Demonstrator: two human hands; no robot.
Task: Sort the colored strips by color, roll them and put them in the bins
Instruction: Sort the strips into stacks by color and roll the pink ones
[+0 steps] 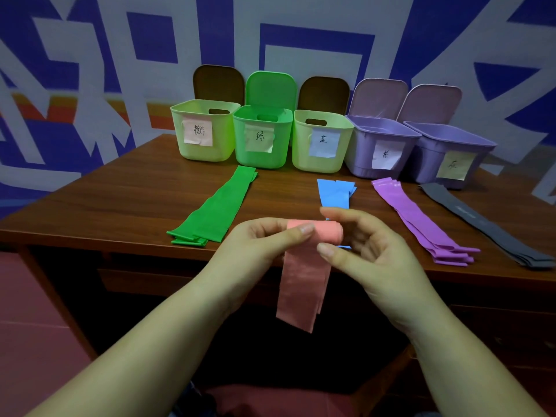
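We hold the pink strip [304,275] in front of us, above the near edge of the table [120,200]. Its top is wound into a roll; the tail hangs free below. Our left hand [264,239] pinches the roll's left end, thumb pressed on top. Our right hand [358,245] curls thumb and fingers around the right end.

We judge the main risk is the roll springing loose if either pinch slackens, since the material looks stretchy. Uneven winding could skew the tail sideways. The pink bin [204,130] stands farthest left, well apart, so the roll could unwind on the way. Green [216,206], blue [335,192], purple [421,218] and grey [481,224] strips lie unrolled.
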